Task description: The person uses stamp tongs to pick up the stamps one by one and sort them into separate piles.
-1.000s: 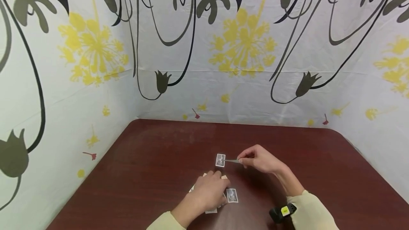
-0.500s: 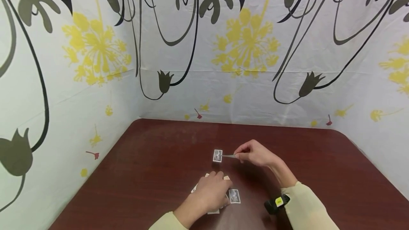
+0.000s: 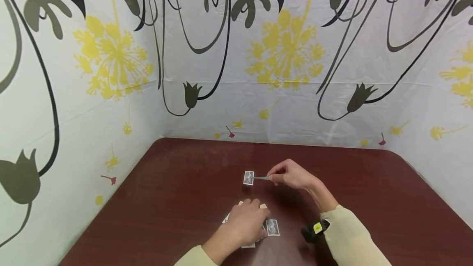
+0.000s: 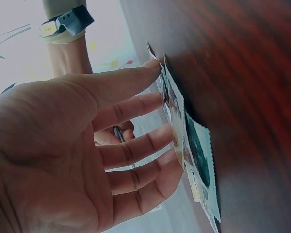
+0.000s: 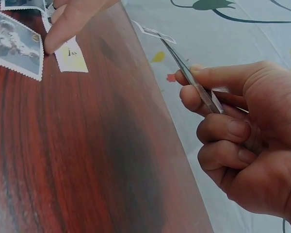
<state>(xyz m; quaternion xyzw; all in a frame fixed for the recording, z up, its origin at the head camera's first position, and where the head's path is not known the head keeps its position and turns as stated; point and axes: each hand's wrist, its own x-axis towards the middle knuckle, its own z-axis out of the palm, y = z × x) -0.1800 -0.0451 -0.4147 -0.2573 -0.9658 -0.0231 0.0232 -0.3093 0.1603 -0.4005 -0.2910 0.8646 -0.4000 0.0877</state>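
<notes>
My right hand (image 3: 293, 175) pinches a pair of metal tweezers (image 5: 186, 73) between thumb and fingers. At the tweezers' tips is a small white-edged postage stamp (image 3: 249, 177), raised over the table in the right wrist view. My left hand (image 3: 242, 223) lies over several other stamps, its thumb and fingertips resting on them and partly hiding them. The left wrist view shows these stamps overlapping, one with a dark green picture (image 4: 199, 150). Just right of that hand lies a grey pictured stamp (image 3: 272, 228) with toothed edges. Close to its fingertip is a pale yellow stamp (image 5: 72, 56).
A dark red-brown wood-grain table (image 3: 184, 184) spreads under both hands. White cloth (image 3: 221, 65) printed with yellow and grey flowers hangs behind the table and at its sides. A black band with a yellow label (image 3: 317, 228) sits on the right wrist.
The right hand has moved a little leftward and farther away, carrying the stamp in the tweezers. The left hand stays on the stamps; the head view has shifted slightly.
</notes>
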